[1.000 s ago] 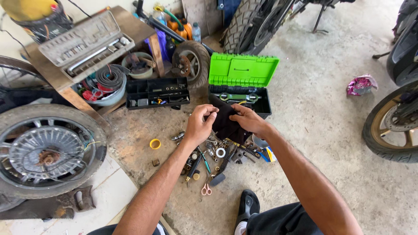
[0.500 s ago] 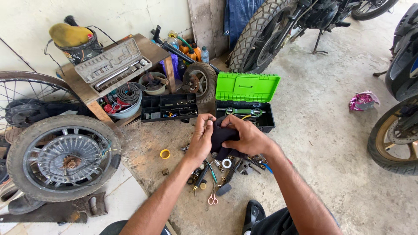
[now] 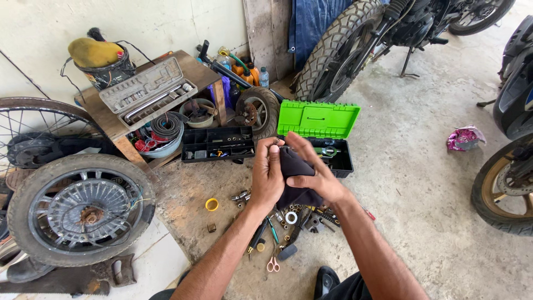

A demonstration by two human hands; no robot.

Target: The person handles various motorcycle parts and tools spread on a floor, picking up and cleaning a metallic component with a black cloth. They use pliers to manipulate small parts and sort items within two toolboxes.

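My left hand (image 3: pixel 267 173) and my right hand (image 3: pixel 312 176) are held together in front of me, both gripping a dark cloth (image 3: pixel 294 178) that hangs between them. A small metal piece shows at my left fingertips, too small to identify. Just beyond the hands sits a black toolbox (image 3: pixel 340 157) with its green lid (image 3: pixel 317 119) raised. Below the hands, small hand tools (image 3: pixel 288 225) lie scattered on the concrete, among them scissors (image 3: pixel 272 264), screwdrivers and a white tape roll (image 3: pixel 291 217).
A black parts tray (image 3: pixel 217 143) and a small wheel (image 3: pixel 255 111) stand left of the toolbox. A wooden bench (image 3: pixel 105 119) carries a socket set (image 3: pixel 145 89). A spoked motorcycle wheel (image 3: pixel 78 208) lies at left. Motorcycle tyres stand at back (image 3: pixel 333 55) and right (image 3: pixel 502 191).
Both hands rose off the tool pile with the dark cloth and came together in front of the toolbox. The camera view lifted and shifted, showing more of the wall and bench.
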